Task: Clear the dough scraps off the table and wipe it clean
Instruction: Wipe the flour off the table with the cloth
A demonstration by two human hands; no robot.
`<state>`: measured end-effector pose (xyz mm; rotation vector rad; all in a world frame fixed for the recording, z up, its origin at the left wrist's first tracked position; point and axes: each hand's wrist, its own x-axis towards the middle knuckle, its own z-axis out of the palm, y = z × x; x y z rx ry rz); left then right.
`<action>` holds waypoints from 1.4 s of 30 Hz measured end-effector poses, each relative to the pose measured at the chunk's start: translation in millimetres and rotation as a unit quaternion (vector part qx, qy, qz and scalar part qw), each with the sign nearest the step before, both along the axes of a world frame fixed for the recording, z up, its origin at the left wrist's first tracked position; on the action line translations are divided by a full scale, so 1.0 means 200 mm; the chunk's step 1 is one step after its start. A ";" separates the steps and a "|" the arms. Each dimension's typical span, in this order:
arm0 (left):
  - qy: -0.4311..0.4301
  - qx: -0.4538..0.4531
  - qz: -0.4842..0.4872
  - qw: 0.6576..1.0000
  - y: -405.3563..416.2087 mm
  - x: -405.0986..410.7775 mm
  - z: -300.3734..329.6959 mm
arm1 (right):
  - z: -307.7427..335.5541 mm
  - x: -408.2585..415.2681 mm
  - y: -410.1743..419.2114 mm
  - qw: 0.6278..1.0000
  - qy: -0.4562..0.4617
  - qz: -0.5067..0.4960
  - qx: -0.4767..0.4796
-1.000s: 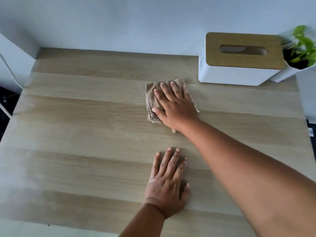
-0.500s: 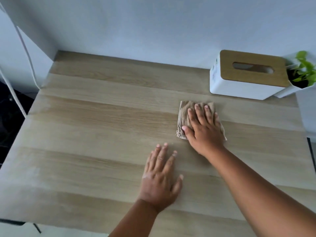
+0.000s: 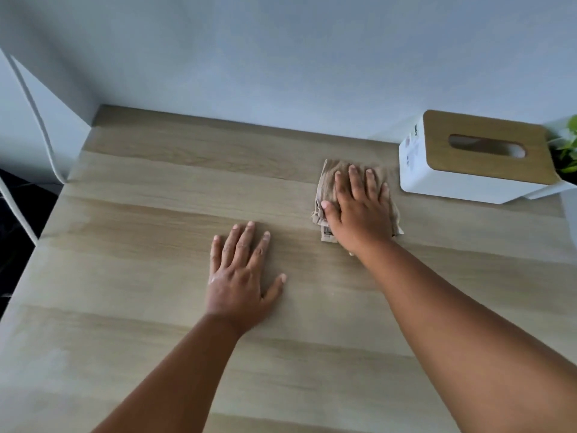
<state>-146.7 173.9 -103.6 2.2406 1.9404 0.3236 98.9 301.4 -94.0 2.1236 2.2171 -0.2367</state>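
Right hand (image 3: 359, 210) is laid flat, fingers straight & slightly spread, pressed on folded tan cloth (image 3: 327, 179), which lies on wooden table (image 3: 140, 276) near far edge, just left of white tissue box (image 3: 452, 179). Left hand (image 3: 240, 276) is spread wide, palm down on bare tabletop; nothing held. Plant (image 3: 568, 151) is seen beyond box.

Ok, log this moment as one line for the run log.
phase: wiping | right hand: flat on cloth, beside tissue box | left hand: flat on table | scraps: none visible
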 end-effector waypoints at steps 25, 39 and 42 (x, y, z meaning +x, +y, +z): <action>0.006 -0.017 -0.008 1.000 0.04 0.01 -0.02 | -0.02 -0.08 0.07 0.999 0.036 0.008 0.007; -0.011 -0.045 -0.010 0.999 0.05 -0.02 0.04 | -0.03 0.16 -1.00 0.997 0.009 0.063 0.038; -0.017 -0.060 -0.002 0.998 0.04 -0.02 0.07 | -0.01 0.27 -1.20 0.998 -0.005 0.059 0.022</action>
